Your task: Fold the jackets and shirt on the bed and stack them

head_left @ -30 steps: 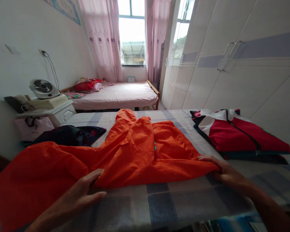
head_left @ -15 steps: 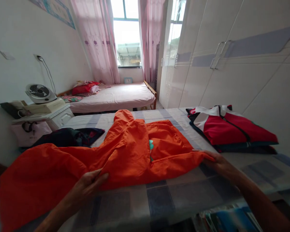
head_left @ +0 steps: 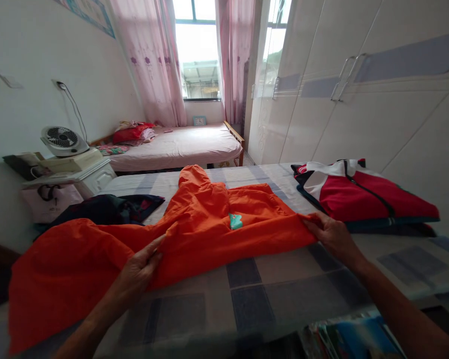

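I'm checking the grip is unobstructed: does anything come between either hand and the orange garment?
Nothing visible does. The left hand and the right hand both grip the orange garment directly along its near side; the folded red-and-white top lies off to the right, not between.

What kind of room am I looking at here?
It looks like a bedroom, probably in someone's home: a bed with a pale pink sheet stands near a window hung with pink curtains, and a tall white wardrobe with metal handles lines the right side.
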`<state>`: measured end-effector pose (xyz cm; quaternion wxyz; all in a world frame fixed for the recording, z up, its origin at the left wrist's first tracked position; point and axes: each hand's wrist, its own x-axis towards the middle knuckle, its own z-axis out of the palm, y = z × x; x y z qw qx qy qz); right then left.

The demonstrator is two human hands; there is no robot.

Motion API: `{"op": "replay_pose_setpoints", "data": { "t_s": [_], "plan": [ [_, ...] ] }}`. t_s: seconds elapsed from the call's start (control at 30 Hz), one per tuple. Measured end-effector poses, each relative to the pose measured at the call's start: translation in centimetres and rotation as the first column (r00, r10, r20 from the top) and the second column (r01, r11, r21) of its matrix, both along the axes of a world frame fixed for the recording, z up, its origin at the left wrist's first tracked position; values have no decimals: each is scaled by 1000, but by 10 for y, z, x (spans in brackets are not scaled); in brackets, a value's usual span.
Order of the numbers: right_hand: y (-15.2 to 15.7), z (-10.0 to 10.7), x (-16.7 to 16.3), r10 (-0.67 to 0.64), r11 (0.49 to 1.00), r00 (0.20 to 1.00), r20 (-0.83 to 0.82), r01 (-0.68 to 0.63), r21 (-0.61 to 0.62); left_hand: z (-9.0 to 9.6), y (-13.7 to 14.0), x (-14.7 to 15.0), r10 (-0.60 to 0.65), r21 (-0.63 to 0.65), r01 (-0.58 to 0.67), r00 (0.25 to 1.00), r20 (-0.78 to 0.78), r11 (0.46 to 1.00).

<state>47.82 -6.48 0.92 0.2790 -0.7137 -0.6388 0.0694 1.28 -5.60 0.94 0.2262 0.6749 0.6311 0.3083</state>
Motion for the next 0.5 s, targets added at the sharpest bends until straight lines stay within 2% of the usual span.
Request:
{"op": "replay_pose_setpoints", "data": {
  "t_s": [0.07,0.1,0.17,0.23,0.3,0.33,0.37,0.43,0.5],
  "plan": [
    [0,-2,-1,-4,996,987,160,19,-90,-2,0,-1,-69,-90,63,995,-70,994],
    [0,-1,-2,-8,995,971,240,31,-93,-1,0,0,-84,-122,71,990,-111,990],
    [2,5,-9,-32,999,931,362,34,3,5,-2,5,-52,-144,23,978,-204,989],
    [3,17,-23,-52,988,916,398,-10,152,14,-5,13,13,-135,-50,965,-261,990],
    [2,29,-44,6,970,944,331,-86,229,21,-8,21,54,-77,-77,961,-270,994],
    [1,32,-56,83,964,960,266,-144,221,22,-8,24,52,-45,-66,962,-267,997],
    [0,32,-67,189,958,963,192,-224,177,21,-7,26,38,-21,-45,963,-268,999],
    [0,26,-87,399,915,915,56,-401,36,14,-2,28,18,-10,-22,957,-290,1000],
    [3,15,-99,500,862,866,-17,-499,-85,4,5,28,27,-23,-37,945,-326,999]
  ]
}}
